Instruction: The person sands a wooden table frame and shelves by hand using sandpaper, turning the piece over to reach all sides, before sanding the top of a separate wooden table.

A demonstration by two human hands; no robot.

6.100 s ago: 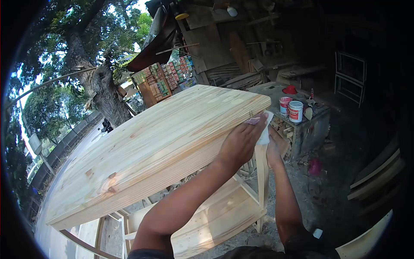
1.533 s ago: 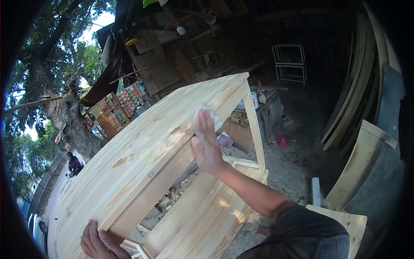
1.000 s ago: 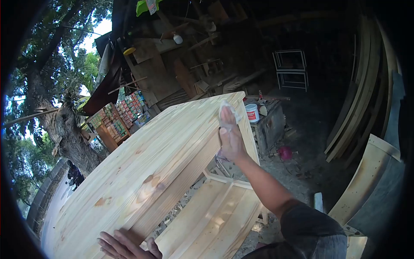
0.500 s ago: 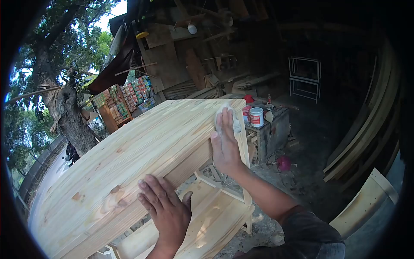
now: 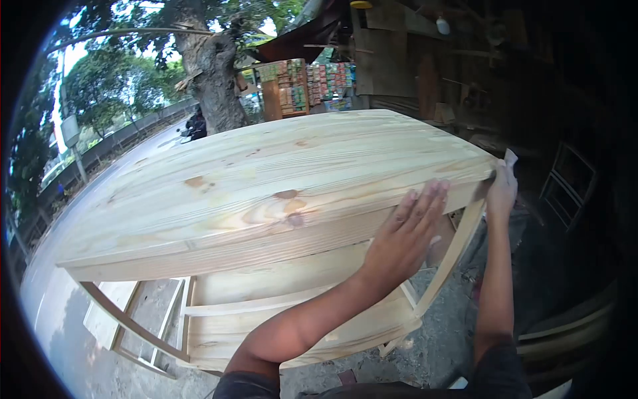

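A bare wooden table [image 5: 252, 179] with a pale, knotty top and a lower shelf [image 5: 232, 309] fills the middle of the view. My left hand [image 5: 409, 233] lies with fingers stretched out against the front edge of the top, holding nothing. At the right front corner, my right hand [image 5: 502, 196] grips a whitish sheet [image 5: 510, 158], cloth or paper, against the wood. Only a tip of that sheet shows above the fingers; the rest is hidden.
Curved table legs [image 5: 452, 259] stand below the corner. Another pale wooden piece [image 5: 113, 312] is at lower left. A tree trunk [image 5: 212, 80], a rack of colourful packets [image 5: 292, 86], a road and a metal frame [image 5: 568, 183] lie beyond. Long boards [image 5: 565, 339] are at lower right.
My view has swung left. My right hand has gone from lying flat on the top to the front corner with the whitish sheet. The left hand has slid right along the front edge.
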